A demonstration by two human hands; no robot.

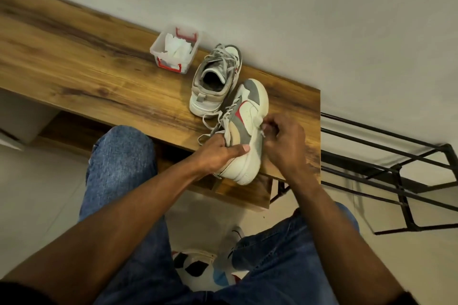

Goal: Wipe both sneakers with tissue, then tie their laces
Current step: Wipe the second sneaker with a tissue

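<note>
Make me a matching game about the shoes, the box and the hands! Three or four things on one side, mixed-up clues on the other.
Things:
1. Tipped sneaker
2. Upright sneaker
3. Plastic box
4. Right hand

Clues:
A. Has tissues inside
B. Stands near the wall, laces loose
C. Held by the left hand
D. Pinches something small and white at the sole's edge

Pairs: 1-C, 2-B, 3-A, 4-D

Both bare forearms reached forward from the bottom of the view. The left hand (218, 152) gripped the tilted white, grey and red sneaker (245, 129), thumb lying across its side. The right hand (285, 138) was curled at the sneaker's sole edge, fingertips bunched together.
</note>
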